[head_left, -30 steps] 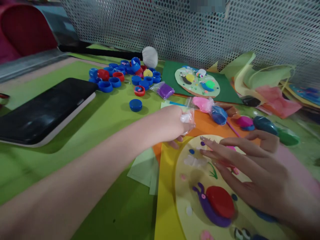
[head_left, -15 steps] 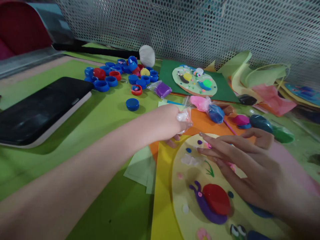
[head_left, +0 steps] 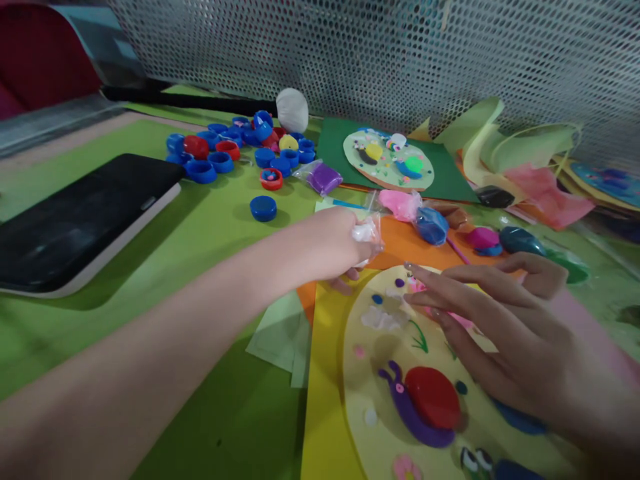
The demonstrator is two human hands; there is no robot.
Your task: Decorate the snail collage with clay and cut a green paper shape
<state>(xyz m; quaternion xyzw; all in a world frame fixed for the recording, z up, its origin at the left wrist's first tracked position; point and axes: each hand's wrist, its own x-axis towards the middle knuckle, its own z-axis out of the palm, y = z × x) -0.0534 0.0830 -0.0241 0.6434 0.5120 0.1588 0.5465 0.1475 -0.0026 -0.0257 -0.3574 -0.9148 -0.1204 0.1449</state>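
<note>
Left hand gripped clear plastic bag of white clay; right hand spread over cream round paper disc. Likely mid-decorating; next move wanted light touch.

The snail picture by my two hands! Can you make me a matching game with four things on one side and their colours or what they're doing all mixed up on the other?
Things:
1. Left hand
2. Right hand
3. Snail's shell
4. Snail's body

Matches:
A. Purple
B. Fingers spread above the pale yellow oval
C. Holding a clear packet with something white in it
D. Red

Right pairs:
1-C
2-B
3-D
4-A
</note>
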